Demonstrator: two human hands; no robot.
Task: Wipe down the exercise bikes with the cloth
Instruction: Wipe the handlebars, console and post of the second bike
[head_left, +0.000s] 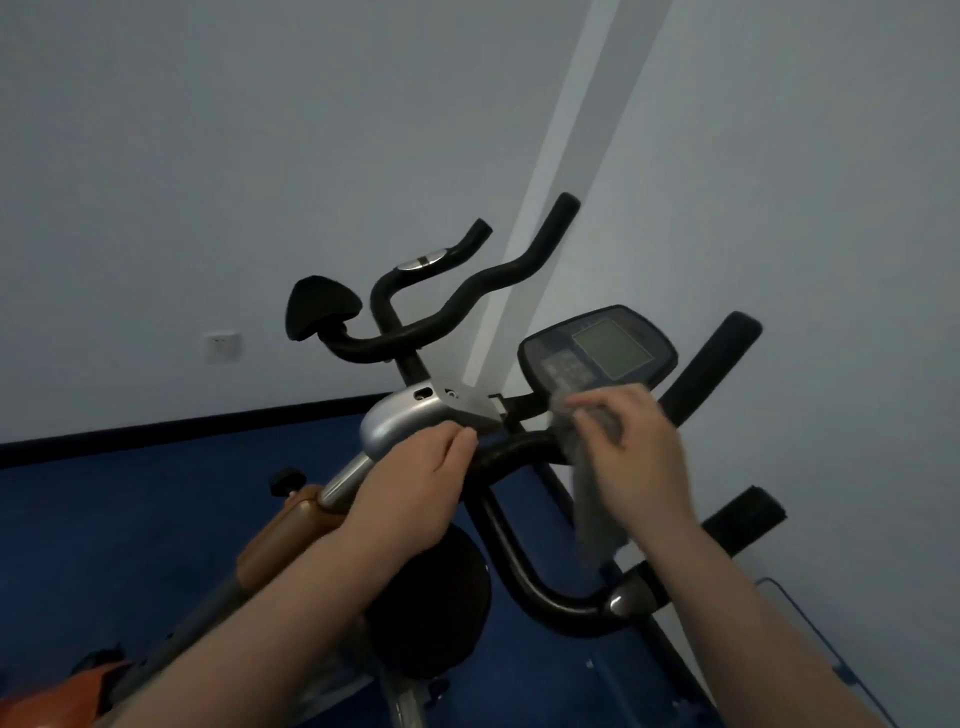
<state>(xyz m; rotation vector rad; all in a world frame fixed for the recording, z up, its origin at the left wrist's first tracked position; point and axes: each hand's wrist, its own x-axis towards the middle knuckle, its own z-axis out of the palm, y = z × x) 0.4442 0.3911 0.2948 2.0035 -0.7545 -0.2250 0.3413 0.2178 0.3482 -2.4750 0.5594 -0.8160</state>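
1. The cloth (589, 499) is a thin grey rag, bunched in the right hand (631, 447) at the near bike's handlebar (514, 449), just below the console (597, 348). Its loose tail hangs down limp.
2. It looks light and soft and would fold round a bar easily. I'd keep it wadded in the palm so the tail doesn't snag or drag.
3. The right hand's fingers curl round the cloth and press it at the bar. The left hand (415, 473) curls at the handlebar beside the silver stem housing (410, 415), seemingly steadying the bike. Whether it fully grips is hard to tell.
4. The bike is stiff and heavy; it should stay put under rubbing. The console screen wants a gentler touch.
5. Further off stands a second bike's handlebar (467, 296) against the pale wall (260, 156), over a blue floor (130, 519).
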